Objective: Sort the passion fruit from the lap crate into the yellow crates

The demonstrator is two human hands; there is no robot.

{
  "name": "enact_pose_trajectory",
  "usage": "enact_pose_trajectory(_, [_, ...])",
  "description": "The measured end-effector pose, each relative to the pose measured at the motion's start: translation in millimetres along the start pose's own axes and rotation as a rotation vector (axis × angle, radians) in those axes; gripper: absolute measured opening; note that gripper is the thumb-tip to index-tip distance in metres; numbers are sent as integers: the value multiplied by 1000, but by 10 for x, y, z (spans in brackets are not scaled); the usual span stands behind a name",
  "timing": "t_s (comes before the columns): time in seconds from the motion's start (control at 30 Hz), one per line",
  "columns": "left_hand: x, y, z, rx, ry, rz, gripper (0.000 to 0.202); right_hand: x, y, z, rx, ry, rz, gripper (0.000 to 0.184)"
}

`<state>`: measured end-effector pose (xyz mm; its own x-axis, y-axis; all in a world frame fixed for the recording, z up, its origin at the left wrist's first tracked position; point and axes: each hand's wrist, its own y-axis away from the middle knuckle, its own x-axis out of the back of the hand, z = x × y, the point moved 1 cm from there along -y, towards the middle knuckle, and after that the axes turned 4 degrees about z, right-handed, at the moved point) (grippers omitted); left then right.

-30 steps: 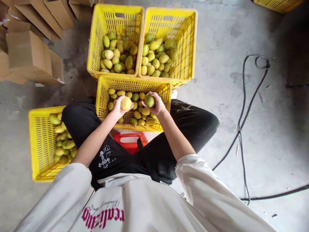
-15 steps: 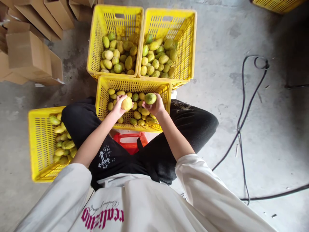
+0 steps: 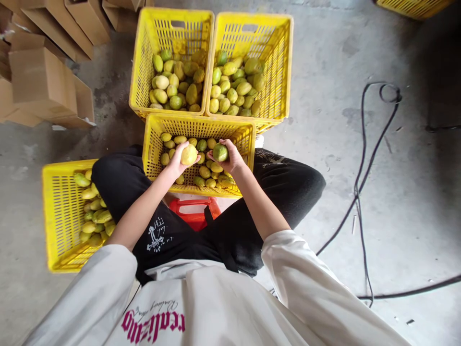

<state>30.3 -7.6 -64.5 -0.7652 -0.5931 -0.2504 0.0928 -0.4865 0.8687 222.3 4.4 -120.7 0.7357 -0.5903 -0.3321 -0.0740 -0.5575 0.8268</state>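
My left hand [image 3: 176, 162] is wrapped round a pale yellow mango [image 3: 189, 154]. In my right hand [image 3: 233, 157] is a greener mango [image 3: 220, 152], its rounded end turned up toward me. The two fruits are a short way apart, both above the near yellow crate [image 3: 248, 168] between my knees. Several yellow and green mangoes [image 3: 205, 172] lie spread over the bottom of that crate, and my hands and forearms cover part of them.
Beyond are two taller yellow crates, left [image 3: 144, 62] and right [image 3: 279, 72], with mangoes inside. Another crate [image 3: 59, 216] of mangoes stands by my left knee. Cardboard boxes [image 3: 39, 77] are at the far left. A black cable [image 3: 356, 190] loops across the floor at right.
The green mango in my right hand has turned and shifted slightly left. My left hand and its yellow mango have barely moved.
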Motion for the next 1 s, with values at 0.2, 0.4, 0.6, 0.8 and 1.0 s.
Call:
enact_pose_trajectory(0.2, [58, -29, 25, 39, 122, 78, 19, -45, 54, -10, -22, -67, 46, 41])
enact_pose_trajectory(0.4, [5, 57, 66, -7, 231, 90, 21, -60, 118, -76, 62, -86, 6, 58])
enact_pose_trajectory(0.6, [-27, 137, 211, -174, 264, 114, 5, -40, 144, -62, 37, -44, -4, 46])
enact_pose_trajectory(0.8, [-1, 147, 216, -112, 272, 115, 9, -71, 197, -75, 80, 30, -28, 48])
enact_pose_trajectory(1.0, [45, 58, 163, -110, 240, 114, 9, -80, 227, -98, 70, 28, -70, 42])
